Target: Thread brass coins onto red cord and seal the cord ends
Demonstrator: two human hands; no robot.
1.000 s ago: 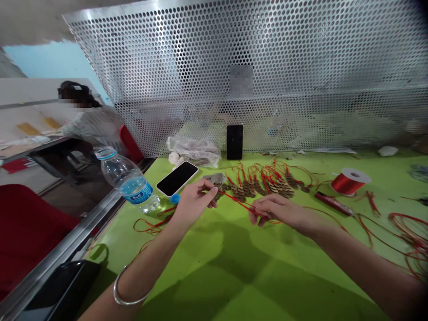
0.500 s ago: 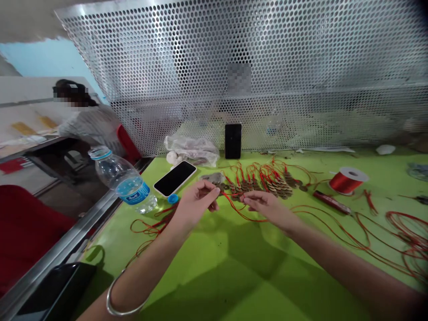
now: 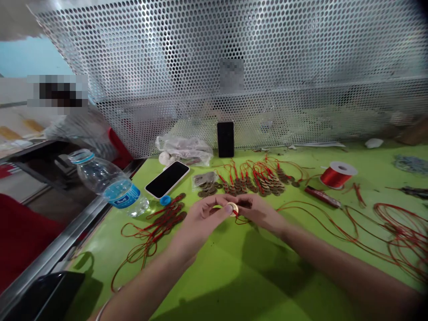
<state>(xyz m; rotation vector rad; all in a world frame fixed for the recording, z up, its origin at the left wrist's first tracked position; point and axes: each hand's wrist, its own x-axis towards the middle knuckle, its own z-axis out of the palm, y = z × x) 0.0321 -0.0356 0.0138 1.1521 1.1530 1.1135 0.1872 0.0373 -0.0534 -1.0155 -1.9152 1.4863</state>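
Note:
A round brass-coloured coin is pinched under the thumb of my left hand, above the green table. My right hand meets it from the other side, its fingers closed on the red cord at the coin; the fingertips are partly hidden. Just beyond my hands, coin strings with red cords lie in a row beside several loose coins. More coin strings lie to the left of my left hand, their red cord loops trailing toward me.
A clear water bottle leans at the left edge near a blue cap and a phone. Another phone stands against the perforated metal screen. Rightward are a red ribbon spool, a dark red lighter and tangled cord.
Both hands have come together, and a coin now shows between them where cord was stretched before. The view has shifted slightly, uncovering the coin strings on the left.

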